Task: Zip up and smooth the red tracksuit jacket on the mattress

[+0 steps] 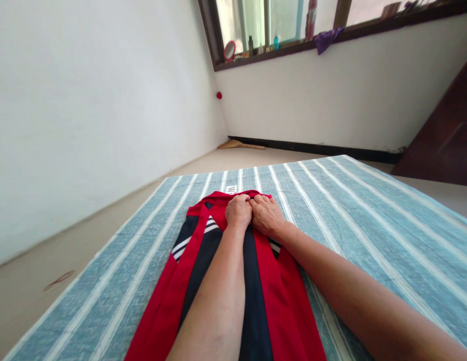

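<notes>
A red and navy garment (195, 260) with white stripes lies lengthwise on a blue and white striped sheet (349, 225). Both my arms reach forward along it. My left hand (239, 211) and my right hand (268, 214) sit side by side at the garment's far end, knuckles up, fingers curled down into the red fabric near its collar edge. A small white label (230, 189) shows just beyond the hands. The fingertips are hidden under the fold.
The striped sheet covers a low mattress on a pale floor (37, 271). A white wall runs along the left. A window sill (293, 47) holds bottles, a red mirror and a purple cloth. A broom (241, 145) lies by the far wall; a dark door (444, 135) stands right.
</notes>
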Action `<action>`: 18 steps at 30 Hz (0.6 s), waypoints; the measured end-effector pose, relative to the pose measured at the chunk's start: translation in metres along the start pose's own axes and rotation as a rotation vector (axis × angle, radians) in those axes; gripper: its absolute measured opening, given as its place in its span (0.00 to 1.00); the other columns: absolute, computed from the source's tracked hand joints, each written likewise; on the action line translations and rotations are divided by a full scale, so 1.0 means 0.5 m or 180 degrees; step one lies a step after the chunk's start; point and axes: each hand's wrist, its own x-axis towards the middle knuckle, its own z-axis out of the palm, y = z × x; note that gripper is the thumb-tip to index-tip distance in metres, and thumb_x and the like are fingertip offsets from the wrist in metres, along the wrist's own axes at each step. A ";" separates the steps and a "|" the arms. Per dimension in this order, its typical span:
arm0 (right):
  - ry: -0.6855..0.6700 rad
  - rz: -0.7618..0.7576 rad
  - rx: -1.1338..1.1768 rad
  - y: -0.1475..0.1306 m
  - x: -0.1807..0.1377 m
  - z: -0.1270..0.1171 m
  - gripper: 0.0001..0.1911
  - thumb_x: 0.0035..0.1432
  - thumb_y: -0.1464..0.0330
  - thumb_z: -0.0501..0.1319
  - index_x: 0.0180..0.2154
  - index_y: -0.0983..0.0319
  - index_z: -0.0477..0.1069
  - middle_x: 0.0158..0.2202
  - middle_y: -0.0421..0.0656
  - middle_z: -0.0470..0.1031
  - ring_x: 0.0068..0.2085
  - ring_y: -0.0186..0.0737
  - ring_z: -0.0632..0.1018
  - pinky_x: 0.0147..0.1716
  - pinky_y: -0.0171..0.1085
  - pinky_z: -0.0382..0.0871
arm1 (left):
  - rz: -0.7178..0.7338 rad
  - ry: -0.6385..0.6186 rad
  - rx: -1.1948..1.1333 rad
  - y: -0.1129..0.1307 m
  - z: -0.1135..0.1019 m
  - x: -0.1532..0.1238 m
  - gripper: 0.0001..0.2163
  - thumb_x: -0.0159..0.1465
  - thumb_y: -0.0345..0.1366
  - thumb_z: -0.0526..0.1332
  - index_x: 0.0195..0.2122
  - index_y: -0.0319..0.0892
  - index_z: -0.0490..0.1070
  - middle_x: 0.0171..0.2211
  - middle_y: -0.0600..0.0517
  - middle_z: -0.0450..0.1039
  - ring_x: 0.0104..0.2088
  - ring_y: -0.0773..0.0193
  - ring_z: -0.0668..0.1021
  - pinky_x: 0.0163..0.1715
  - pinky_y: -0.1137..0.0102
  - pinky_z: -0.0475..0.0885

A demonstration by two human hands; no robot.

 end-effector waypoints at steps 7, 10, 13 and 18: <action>0.0018 0.0013 0.0004 0.000 0.000 0.000 0.19 0.65 0.69 0.47 0.54 0.64 0.67 0.49 0.51 0.70 0.50 0.50 0.69 0.49 0.46 0.59 | -0.0041 -0.0003 -0.0009 0.001 0.000 0.000 0.16 0.63 0.31 0.55 0.48 0.47 0.77 0.47 0.48 0.78 0.48 0.57 0.77 0.46 0.69 0.70; 0.0011 0.0017 0.0024 -0.001 0.000 -0.001 0.19 0.66 0.69 0.47 0.54 0.64 0.67 0.49 0.51 0.70 0.50 0.50 0.69 0.49 0.46 0.58 | -0.0051 0.0005 -0.0014 -0.001 0.002 0.002 0.16 0.63 0.31 0.55 0.48 0.47 0.77 0.47 0.48 0.78 0.49 0.56 0.77 0.47 0.69 0.70; 0.0022 0.0009 0.0031 0.000 0.000 -0.001 0.19 0.65 0.69 0.47 0.54 0.65 0.67 0.49 0.51 0.70 0.50 0.50 0.69 0.50 0.46 0.58 | -0.0058 0.0015 -0.0019 -0.002 0.003 0.003 0.16 0.62 0.32 0.55 0.48 0.48 0.77 0.47 0.49 0.78 0.48 0.56 0.77 0.46 0.69 0.70; 0.0000 0.0026 0.0024 0.000 0.000 -0.001 0.19 0.65 0.69 0.47 0.55 0.64 0.66 0.49 0.51 0.70 0.51 0.50 0.68 0.50 0.46 0.58 | -0.0070 -0.0001 -0.0009 0.000 0.001 0.002 0.15 0.62 0.32 0.56 0.47 0.49 0.77 0.46 0.49 0.78 0.48 0.57 0.78 0.46 0.69 0.70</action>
